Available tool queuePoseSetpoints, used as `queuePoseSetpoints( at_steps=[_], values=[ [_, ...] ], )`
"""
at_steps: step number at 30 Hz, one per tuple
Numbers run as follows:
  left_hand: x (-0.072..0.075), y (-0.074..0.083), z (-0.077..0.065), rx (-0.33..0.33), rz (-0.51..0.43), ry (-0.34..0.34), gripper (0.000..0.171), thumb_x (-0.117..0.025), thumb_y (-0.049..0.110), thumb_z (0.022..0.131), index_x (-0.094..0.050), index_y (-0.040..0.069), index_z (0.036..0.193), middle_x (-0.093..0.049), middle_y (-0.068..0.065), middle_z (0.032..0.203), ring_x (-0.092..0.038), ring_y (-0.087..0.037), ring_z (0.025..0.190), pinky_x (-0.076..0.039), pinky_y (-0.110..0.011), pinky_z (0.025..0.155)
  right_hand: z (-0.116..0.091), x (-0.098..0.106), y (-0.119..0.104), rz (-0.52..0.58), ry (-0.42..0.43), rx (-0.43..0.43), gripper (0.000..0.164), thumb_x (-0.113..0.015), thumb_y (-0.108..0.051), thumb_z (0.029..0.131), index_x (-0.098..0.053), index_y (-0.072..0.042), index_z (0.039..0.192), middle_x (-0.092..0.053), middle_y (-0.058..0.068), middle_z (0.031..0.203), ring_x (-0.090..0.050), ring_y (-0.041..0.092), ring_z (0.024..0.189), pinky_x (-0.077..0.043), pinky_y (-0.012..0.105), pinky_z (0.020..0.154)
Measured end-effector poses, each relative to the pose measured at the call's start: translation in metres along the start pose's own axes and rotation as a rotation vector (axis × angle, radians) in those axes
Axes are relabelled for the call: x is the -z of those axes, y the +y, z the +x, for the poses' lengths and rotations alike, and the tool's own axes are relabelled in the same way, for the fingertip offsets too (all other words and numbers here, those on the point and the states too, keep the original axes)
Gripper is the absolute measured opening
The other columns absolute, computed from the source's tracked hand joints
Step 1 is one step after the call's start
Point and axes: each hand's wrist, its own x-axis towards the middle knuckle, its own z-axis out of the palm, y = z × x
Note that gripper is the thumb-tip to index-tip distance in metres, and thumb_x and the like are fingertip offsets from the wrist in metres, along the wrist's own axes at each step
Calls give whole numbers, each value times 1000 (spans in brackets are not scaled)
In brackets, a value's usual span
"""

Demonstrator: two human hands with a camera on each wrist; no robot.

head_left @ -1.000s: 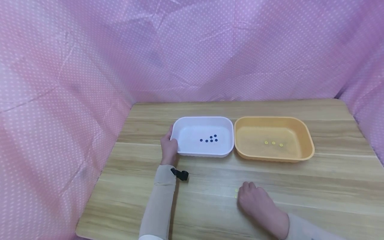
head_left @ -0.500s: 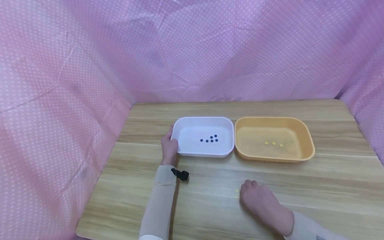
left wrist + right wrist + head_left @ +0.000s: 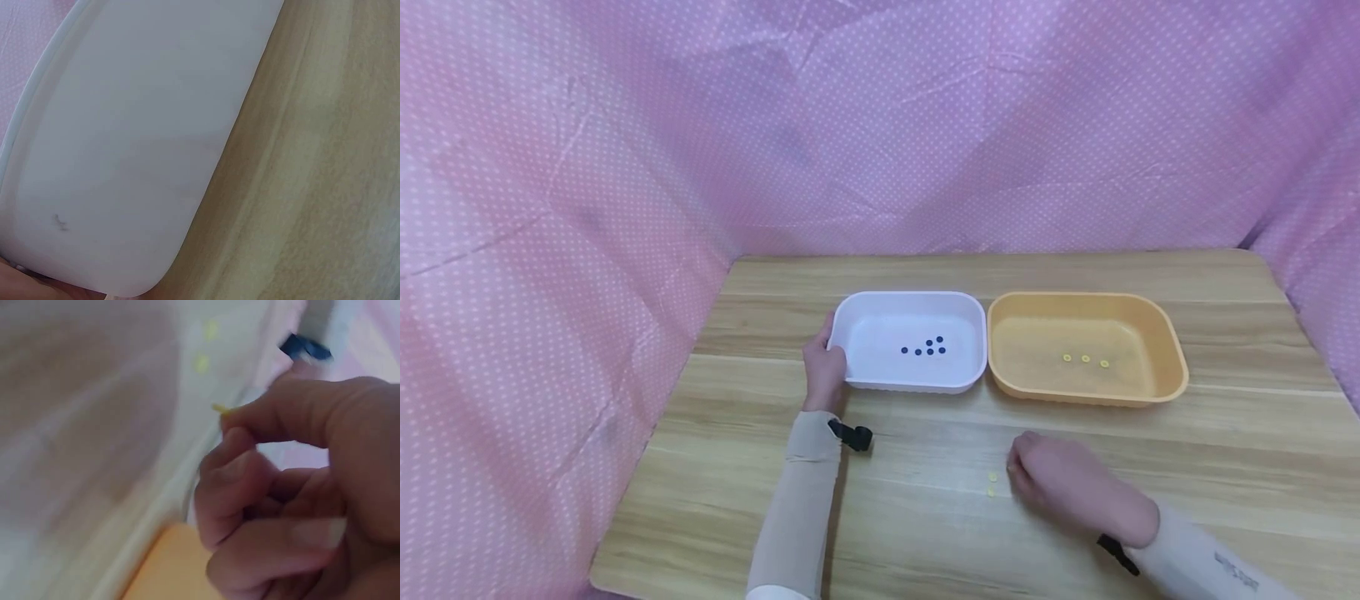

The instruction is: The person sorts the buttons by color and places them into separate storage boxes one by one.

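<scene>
My left hand (image 3: 824,368) grips the left end of a white plastic bin (image 3: 868,329), thumb at its near left corner. Several small dark blue buttons (image 3: 930,352) lie on the bin's floor. Over the table, right of two small yellow buttons (image 3: 992,477), is my right hand (image 3: 1071,483). In the right wrist view its thumb and forefinger pinch another yellow button (image 3: 219,408), seen edge-on, with the other fingers curled. An orange-yellow bin (image 3: 1165,350) stands beside the white one, with three yellow buttons (image 3: 1086,359) inside.
The wooden table (image 3: 917,525) carries both bins side by side toward its back. Pink dotted cloth (image 3: 880,125) hangs behind it and along both sides. A black strap device (image 3: 853,436) sits on the left wrist.
My right hand has moved right and slightly up from the two yellow buttons, turning at the wrist, so they show fully. The left hand still holds the white bin in place.
</scene>
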Motion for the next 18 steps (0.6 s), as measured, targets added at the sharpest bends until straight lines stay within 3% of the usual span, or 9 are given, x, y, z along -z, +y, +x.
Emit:
queuePoseSetpoints(
  at_steps=[4, 10, 14, 18],
  values=[
    [-1, 0, 0, 4, 6, 2, 79, -36, -18, 78, -44, 21, 146, -35, 13, 153, -29, -12, 141, -31, -30, 112, 8, 18, 9, 296, -19, -22, 9, -61, -11, 90, -61, -16, 84, -50, -14, 71, -46, -1, 62, -45, 20, 53],
    [-1, -1, 0, 1, 9, 3, 78, -36, -18, 78, -45, 22, 145, -35, 13, 153, -29, -12, 140, -31, -30, 112, 16, 37, 23, 660, 68, -21, 7, -59, -11, 96, -66, -11, 94, -57, -4, 76, -49, 6, 67, -46, 23, 54],
    [-1, -2, 0, -11, 10, 11, 78, -36, -18, 78, -46, 21, 145, -38, 12, 151, -30, -11, 139, -31, -29, 111, 20, 49, 29, 734, 117, -103, 10, -57, -14, 97, -66, -10, 97, -61, 1, 82, -52, 11, 71, -47, 24, 57],
    [-1, -3, 1, -8, 4, 11, 77, -36, -17, 79, -45, 21, 145, -37, 12, 152, -30, -11, 139, -31, -29, 112, 23, 54, 35, 704, 152, -142, 13, -56, -17, 98, -66, -8, 99, -62, 3, 85, -53, 15, 73, -47, 24, 60]
  ],
)
